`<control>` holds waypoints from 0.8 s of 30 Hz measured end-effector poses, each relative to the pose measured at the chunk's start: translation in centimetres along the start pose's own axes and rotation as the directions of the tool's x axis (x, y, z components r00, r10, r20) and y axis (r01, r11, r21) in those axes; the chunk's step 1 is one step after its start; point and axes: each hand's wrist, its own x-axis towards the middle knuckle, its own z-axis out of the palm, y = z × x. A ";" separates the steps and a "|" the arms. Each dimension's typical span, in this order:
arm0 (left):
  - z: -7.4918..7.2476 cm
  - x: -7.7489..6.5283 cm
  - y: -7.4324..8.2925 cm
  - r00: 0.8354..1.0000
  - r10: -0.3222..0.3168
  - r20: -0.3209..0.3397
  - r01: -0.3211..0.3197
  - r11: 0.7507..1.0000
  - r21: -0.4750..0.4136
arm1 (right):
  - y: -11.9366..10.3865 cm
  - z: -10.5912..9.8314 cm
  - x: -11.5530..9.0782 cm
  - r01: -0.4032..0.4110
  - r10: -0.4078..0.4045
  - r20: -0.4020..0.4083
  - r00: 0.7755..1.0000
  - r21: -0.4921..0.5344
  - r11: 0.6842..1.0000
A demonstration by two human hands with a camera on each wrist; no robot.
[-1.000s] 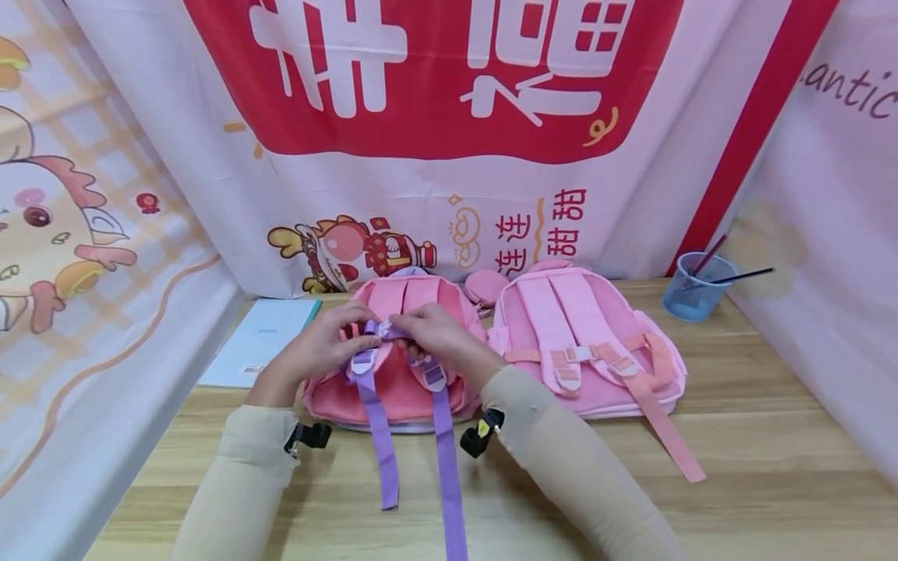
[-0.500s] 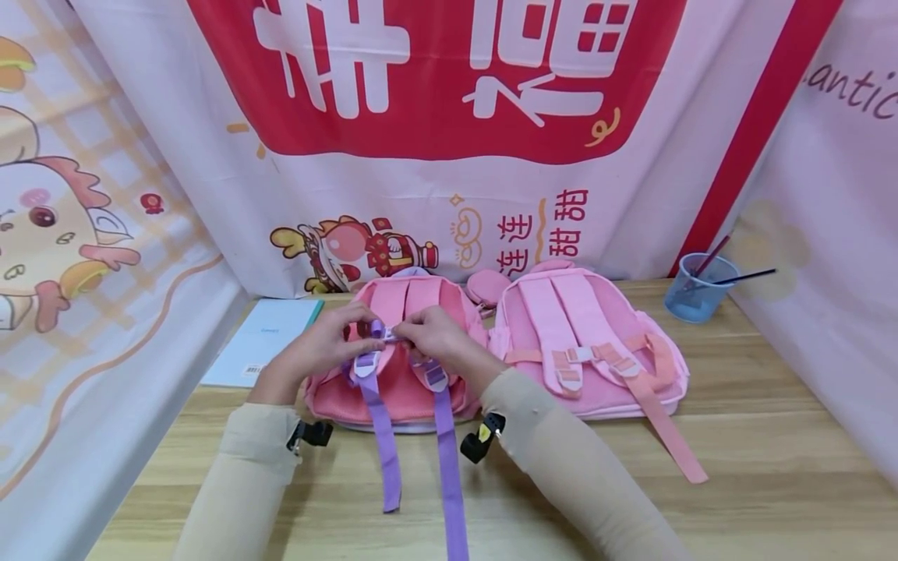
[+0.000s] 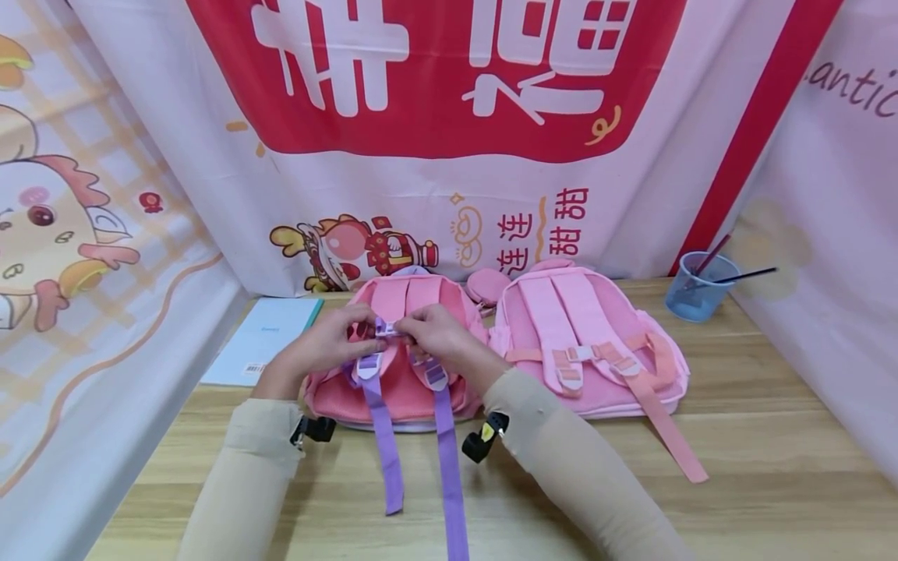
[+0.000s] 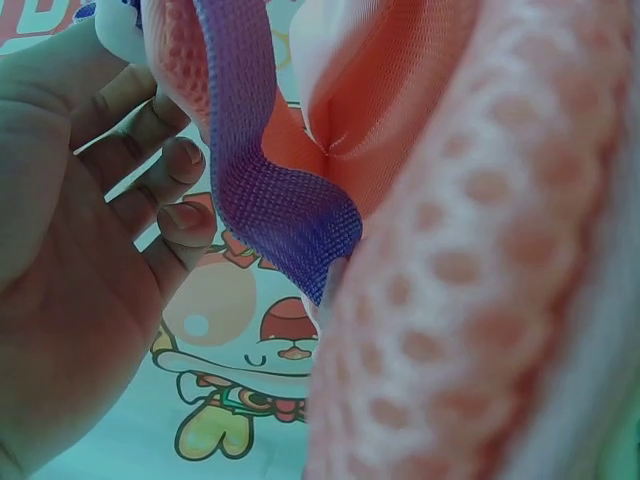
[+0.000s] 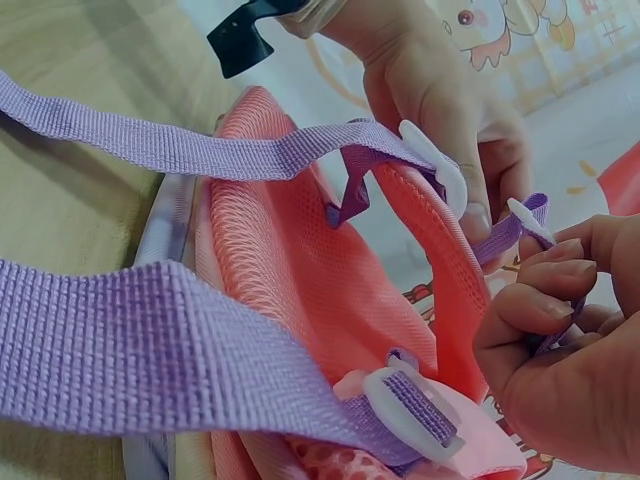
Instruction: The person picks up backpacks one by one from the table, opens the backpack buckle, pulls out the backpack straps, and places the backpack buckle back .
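A coral-pink backpack point(image 3: 421, 401) lies back side up, with two purple webbing straps trailing toward the front. Over its upper part, both hands meet at a small white chest-strap buckle point(image 3: 386, 329) on purple webbing. From the left, my left hand point(image 3: 330, 335) pinches the buckle's left end between thumb and fingers. Opposite it, my right hand point(image 3: 440, 336) pinches the webbing at the right end, fingers curled in the right wrist view. The left wrist view has the left hand point(image 4: 80, 210) beside a hanging purple strap point(image 4: 240, 150). White strap adjusters point(image 5: 410, 415) sit on the shoulder straps.
A lighter pink backpack point(image 3: 596, 343) lies to the right, its chest buckle fastened and one strap end hanging forward. At the left is a pale blue notebook point(image 3: 263, 339). A blue cup point(image 3: 691, 292) with two thin sticks stands back right. Printed cloth hangs behind.
The purple webbing by the left fingers stood up in a loop half a second ago; now the buckle lies flatter and more of it shows. Both hands have shifted only slightly.
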 end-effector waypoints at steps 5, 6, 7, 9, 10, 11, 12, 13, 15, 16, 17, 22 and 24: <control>0.1 -0.1 0.0 1.000 0.003 -0.001 -0.003 1.000 -0.003 | -0.2 0.0 -0.1 0.009 -0.010 0.003 1.000 0.026 1.000; 0.0 -0.1 0.0 1.000 0.001 0.000 -0.001 1.000 -0.005 | -0.2 0.0 -0.2 0.014 -0.014 0.003 1.000 0.029 0.999; 0.0 -0.1 0.0 1.000 0.000 0.002 0.000 1.000 -0.007 | -0.3 0.0 -0.3 0.020 -0.020 0.005 1.000 0.031 0.999; 0.0 -0.2 0.0 1.000 -0.011 0.007 0.011 1.000 -0.011 | -0.5 0.0 -0.4 0.030 -0.030 0.005 1.000 0.032 0.999; -0.1 -0.2 0.0 1.000 -0.020 0.011 0.021 1.000 -0.014 | -0.6 0.0 -0.4 0.036 -0.036 0.005 0.999 0.037 0.999; -0.1 -0.2 0.1 1.000 -0.026 0.016 0.026 1.000 -0.014 | -0.6 0.0 -0.5 0.045 -0.045 0.005 0.999 0.045 0.998; -0.1 -0.2 0.1 0.999 -0.031 0.020 0.031 0.999 -0.014 | -0.7 0.0 -0.6 0.052 -0.052 0.004 0.999 0.057 0.997; -0.1 -0.2 0.1 0.999 -0.033 0.023 0.033 0.999 -0.011 | -0.8 0.0 -0.6 0.058 -0.058 0.003 0.998 0.068 0.996; -0.1 -0.2 0.2 0.999 -0.043 0.030 0.044 0.999 -0.009 | -0.9 -0.1 -0.8 0.067 -0.067 -0.002 0.998 0.084 0.994; -0.1 -0.2 0.2 0.999 -0.044 0.031 0.044 0.999 -0.009 | -0.9 -0.1 -0.8 0.069 -0.069 -0.005 0.998 0.089 0.994; -0.1 -0.2 0.3 0.998 -0.044 0.032 0.044 0.999 -0.005 | -0.9 -0.1 -0.9 0.069 -0.069 -0.007 0.998 0.093 0.993; 0.0 -0.4 0.5 0.997 -0.062 0.036 0.062 0.998 0.009 | -0.7 -0.1 -1.0 0.066 -0.066 -0.006 0.998 0.090 0.994; 0.0 -0.5 0.5 0.998 -0.061 0.034 0.061 0.998 0.011 | -0.6 -0.1 -1.0 0.075 -0.075 -0.002 0.997 0.095 0.993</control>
